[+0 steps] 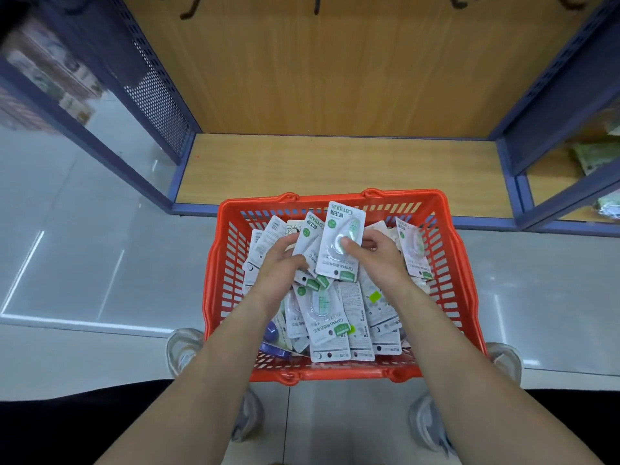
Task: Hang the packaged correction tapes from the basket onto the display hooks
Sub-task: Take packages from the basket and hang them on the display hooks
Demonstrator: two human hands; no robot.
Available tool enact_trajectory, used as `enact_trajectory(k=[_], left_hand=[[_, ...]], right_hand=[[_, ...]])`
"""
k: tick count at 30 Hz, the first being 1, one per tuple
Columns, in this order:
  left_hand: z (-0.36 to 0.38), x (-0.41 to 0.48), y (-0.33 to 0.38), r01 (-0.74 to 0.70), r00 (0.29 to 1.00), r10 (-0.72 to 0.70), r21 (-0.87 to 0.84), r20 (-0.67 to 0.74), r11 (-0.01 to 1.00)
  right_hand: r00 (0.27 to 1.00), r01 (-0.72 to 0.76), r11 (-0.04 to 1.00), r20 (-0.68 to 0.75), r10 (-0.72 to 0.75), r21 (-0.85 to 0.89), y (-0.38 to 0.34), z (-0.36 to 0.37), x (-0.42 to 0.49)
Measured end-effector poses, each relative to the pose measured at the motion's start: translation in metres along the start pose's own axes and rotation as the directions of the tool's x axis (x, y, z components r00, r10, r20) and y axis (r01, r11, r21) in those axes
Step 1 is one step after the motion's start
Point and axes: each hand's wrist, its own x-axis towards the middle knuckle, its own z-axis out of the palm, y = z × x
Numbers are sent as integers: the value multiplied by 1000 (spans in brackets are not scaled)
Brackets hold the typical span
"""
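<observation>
Correction tape pkg: pinched by right hand fingers, long axis near-far; left hand prob. grips second pkg; hooks far.

packets in basket, shelf behind

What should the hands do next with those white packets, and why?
Probably raise the packet pinched by the right hand out of the orange basket toward the dark hooks on the wooden panel above. The left hand grips a second packet too, both held above the pile, and no packet hangs on the hooks in view.
</observation>
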Motion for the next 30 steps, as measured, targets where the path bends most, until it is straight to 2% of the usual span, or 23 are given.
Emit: enact_trajectory(k=[3, 8, 11, 16, 19, 22, 25, 30], left_hand=[[1, 4, -2, 0, 1000, 0, 1, -4, 1000], [14, 10, -8, -45, 999, 46, 147, 1, 988], [19, 13, -8, -53, 997, 62, 189, -42, 981], [13, 18, 2, -57, 998, 56, 191, 13, 980], [3, 18, 9, -87, 994, 63, 275, 95, 957], [-4, 17, 11, -130, 980, 69, 339, 186, 932], [-7, 16, 11, -159, 976, 106, 287, 191, 945], [-11, 19, 10, -191, 981, 182, 168, 65, 967]], right_hand=[[1000, -15, 999, 1, 15, -33, 3, 5, 3], [997, -59, 997, 56, 61, -40, 2, 0, 10], [992, -50, 993, 107, 61, -103, 2, -3, 13], [992, 17, 987, 128, 4, -161, -13, -12, 20], [968, 129, 971, 240, -79, -203, -33, -14, 27], [906, 183, 940, 421, -47, -288, -48, -14, 31], [889, 225, 889, 458, -19, -400, -49, -21, 31], [898, 99, 917, 432, 85, -385, -32, -25, 28]])
